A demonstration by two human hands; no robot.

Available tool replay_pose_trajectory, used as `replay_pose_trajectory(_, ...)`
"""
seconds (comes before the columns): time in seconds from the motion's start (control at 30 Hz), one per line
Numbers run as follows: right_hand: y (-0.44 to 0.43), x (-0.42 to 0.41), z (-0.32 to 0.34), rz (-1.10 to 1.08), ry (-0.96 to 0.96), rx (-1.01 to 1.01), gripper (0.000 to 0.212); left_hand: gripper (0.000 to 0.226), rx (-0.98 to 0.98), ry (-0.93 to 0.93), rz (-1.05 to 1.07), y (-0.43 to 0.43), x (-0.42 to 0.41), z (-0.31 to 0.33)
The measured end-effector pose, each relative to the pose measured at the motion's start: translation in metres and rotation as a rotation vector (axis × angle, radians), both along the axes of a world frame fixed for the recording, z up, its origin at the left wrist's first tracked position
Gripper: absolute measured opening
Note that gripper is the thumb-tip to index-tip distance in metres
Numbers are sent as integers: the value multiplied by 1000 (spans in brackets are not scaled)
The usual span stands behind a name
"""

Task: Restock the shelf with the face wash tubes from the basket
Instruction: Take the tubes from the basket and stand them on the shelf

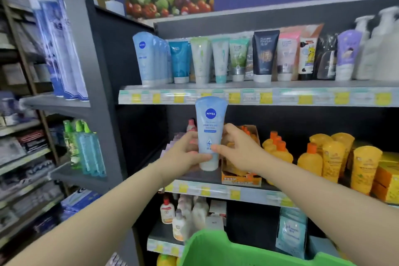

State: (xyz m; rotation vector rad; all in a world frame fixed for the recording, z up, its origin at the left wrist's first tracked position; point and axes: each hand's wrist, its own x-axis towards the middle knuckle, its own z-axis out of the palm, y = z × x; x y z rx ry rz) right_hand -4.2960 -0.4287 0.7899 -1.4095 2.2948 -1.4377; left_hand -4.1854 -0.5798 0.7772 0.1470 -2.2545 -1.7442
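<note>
Holds a pale blue soft-plastic face wash tube upright at the centre of the frame, white cap down and round dark-blue logo facing outward, in the air in front of the shelving, its crimped top just overlapping the yellow-tagged price strip of the grey metal upper shelf. Wraps the left hand round the lower body of the tube from the picture's left, thumb laid across the front just above the cap, seemingly to carry the weight. Pinches the tube's right edge with the right hand, thumb on the front and fingers curled behind, probably to steady it and square the label forward. Matches, by colour and logo, the row of identical pale blue tubes standing cap-down at the left end of the upper shelf, in the upper-middle left of the frame; points to that row as the likely destination. Shows the rim of a bright green plastic basket at the bottom centre, below both forearms; cannot tell what lies inside. Calls next for lifting over the shelf lip and setting down on the cap, label outward, without toppling the neighbours.
</note>
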Motion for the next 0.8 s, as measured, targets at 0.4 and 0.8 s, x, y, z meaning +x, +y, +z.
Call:
replay_pose_trajectory(0.4, -56, 6, 50, -32, 58, -89, 35, 37, -72, 130, 16, -48, 11, 49)
replay_pose_trajectory(0.8, -155, 30, 72, -70, 100, -250, 24, 45, -112, 333, 113, -137, 23, 74)
